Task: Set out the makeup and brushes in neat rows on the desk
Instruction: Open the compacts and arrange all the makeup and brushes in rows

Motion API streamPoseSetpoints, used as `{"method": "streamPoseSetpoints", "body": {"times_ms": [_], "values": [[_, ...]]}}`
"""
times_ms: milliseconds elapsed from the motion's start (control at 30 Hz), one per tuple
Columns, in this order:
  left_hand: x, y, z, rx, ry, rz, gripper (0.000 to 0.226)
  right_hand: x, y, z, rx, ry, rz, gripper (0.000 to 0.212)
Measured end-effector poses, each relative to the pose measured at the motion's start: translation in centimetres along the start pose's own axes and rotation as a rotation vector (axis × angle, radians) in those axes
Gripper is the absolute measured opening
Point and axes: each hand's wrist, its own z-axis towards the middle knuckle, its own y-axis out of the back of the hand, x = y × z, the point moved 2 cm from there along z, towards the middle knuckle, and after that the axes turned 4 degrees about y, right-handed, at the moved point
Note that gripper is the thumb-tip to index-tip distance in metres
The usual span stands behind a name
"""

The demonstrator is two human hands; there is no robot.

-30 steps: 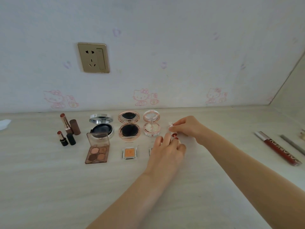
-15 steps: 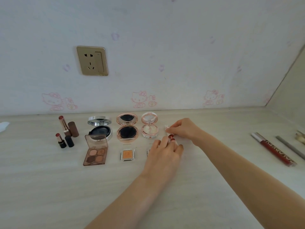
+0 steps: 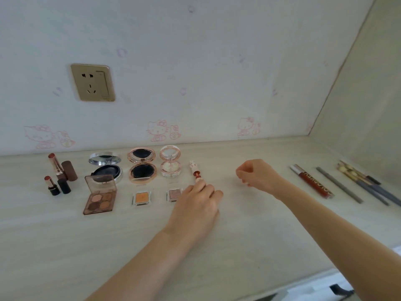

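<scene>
A small pink-and-red lipstick (image 3: 194, 171) lies on the desk (image 3: 249, 231), just right of a pink open compact (image 3: 170, 164). My left hand (image 3: 198, 202) rests on the desk with its fingertips pinching the lipstick's near end. My right hand (image 3: 257, 177) hovers further right, fingers curled, holding nothing. A silver compact (image 3: 106, 168) and a rose-gold compact (image 3: 142, 166) stand open in the back row. In front of them lie an eyeshadow palette (image 3: 99, 197), an orange single shadow (image 3: 141, 197) and a pink single shadow (image 3: 173, 194).
Two uncapped lipsticks (image 3: 55, 168) and their caps stand at the far left. At the right lie a red lip gloss tube (image 3: 312, 182), a grey pencil (image 3: 338, 184) and several brushes (image 3: 366, 181). A gold wall socket (image 3: 92, 82) sits above. The side wall closes the right.
My right hand has let go of the small lipstick and drawn away to the right. My left hand stays at the lipstick's near end. The head camera has shifted closer and rightward.
</scene>
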Motion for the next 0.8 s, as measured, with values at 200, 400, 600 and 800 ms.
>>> {"method": "streamPoseSetpoints", "body": {"times_ms": [200,400,600,800], "values": [[-4.3,-2.6,2.3,0.086,-0.049,-0.225,0.025,-5.3,4.8,-4.1,-0.134,-0.026,-0.226,0.015],[-8.6,-5.4,6.6,0.097,-0.097,-0.374,0.029,-10.5,8.8,-6.3,-0.313,-0.050,-0.378,0.014],[-11.3,-8.1,12.1,0.178,-0.050,-0.457,0.032,-13.7,10.7,-6.6,-0.360,-0.091,-0.448,0.019],[-13.7,-10.6,16.4,0.282,-0.043,-0.417,0.042,-14.8,10.8,-6.1,-0.326,-0.116,-0.480,0.016]]}}
